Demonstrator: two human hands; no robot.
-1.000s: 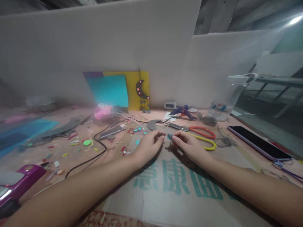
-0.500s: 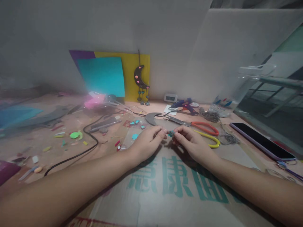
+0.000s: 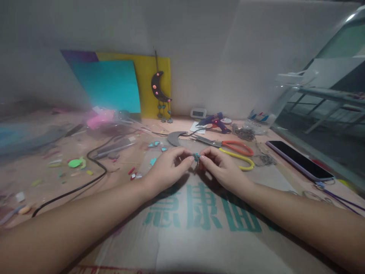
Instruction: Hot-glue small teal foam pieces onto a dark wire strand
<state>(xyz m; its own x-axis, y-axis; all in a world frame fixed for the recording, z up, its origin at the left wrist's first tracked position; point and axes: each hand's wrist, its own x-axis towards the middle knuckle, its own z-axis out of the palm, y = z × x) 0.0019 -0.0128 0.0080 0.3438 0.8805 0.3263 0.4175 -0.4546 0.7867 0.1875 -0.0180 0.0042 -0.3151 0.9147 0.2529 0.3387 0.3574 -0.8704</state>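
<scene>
Between my fingertips is a small teal-and-grey piece (image 3: 196,156), too small to make out its kind. My left hand (image 3: 172,163) pinches it from the left, thumb and forefinger closed. From the other side my right hand (image 3: 221,163) grips it in the same way, with its other fingers curled under. Just beyond my hands lie a grey crescent cutout (image 3: 173,139) and scissors (image 3: 238,147) with one orange and one yellow handle. Small teal cutouts (image 3: 154,144), some heart-shaped, sit near my left hand.
A decorated dark crescent hanging (image 3: 156,87) stands against yellow and teal sheets (image 3: 110,85). Behind the scissors are a glue gun (image 3: 213,122), grey yarn (image 3: 243,132) and a small digital display (image 3: 198,113). A phone (image 3: 299,160) lies right; a black cord (image 3: 98,163) and coloured scraps left.
The view has shifted slightly to the right, so things appear farther left. Both hands stay together on the small piece, its grey part now more visible between the fingertips.
</scene>
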